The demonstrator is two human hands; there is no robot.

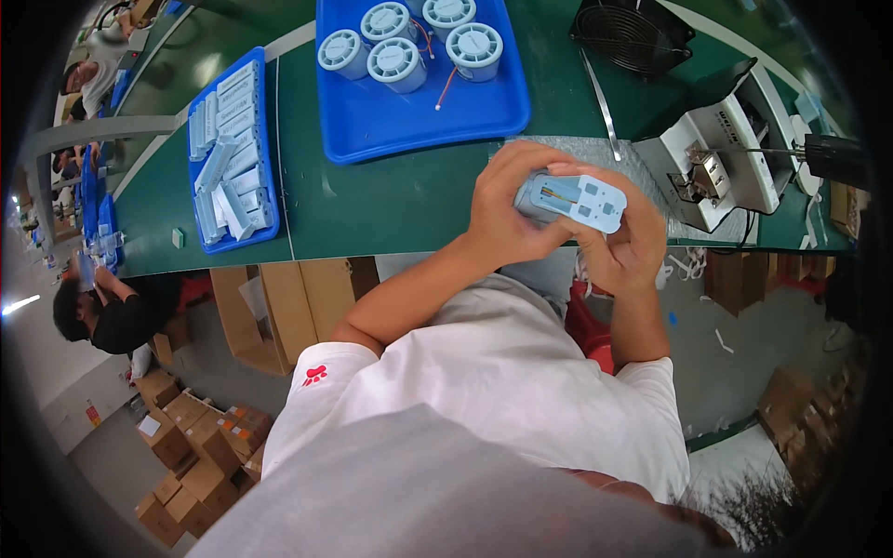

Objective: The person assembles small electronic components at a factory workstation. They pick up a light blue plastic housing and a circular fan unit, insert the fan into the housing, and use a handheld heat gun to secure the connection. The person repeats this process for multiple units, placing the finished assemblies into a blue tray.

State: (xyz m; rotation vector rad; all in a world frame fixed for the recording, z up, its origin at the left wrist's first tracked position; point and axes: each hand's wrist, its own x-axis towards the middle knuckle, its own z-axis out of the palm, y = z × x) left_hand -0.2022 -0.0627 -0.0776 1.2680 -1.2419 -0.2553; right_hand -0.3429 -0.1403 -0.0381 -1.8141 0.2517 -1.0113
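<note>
Both my hands hold a light blue plastic housing (600, 202) just above the near edge of the green table. Its flat end, with square openings and a slot showing thin wires, faces up. My left hand (502, 200) is closed round its left side, fingers over the far edge. On the other side, my right hand (637, 232) wraps the housing with the thumb at its near edge. Beyond my hands, several round pale blue fan heads (397, 65), some with thin wires, stand in a blue tray (372, 130).
A second blue tray (271, 200) holds several pale blue long parts (240, 139). To the right are a white screw feeder (693, 172), a black electric screwdriver (837, 156), metal tweezers (603, 104) and a black fan (633, 37). Cardboard boxes (209, 442) stand on the floor; another person (121, 307) sits left.
</note>
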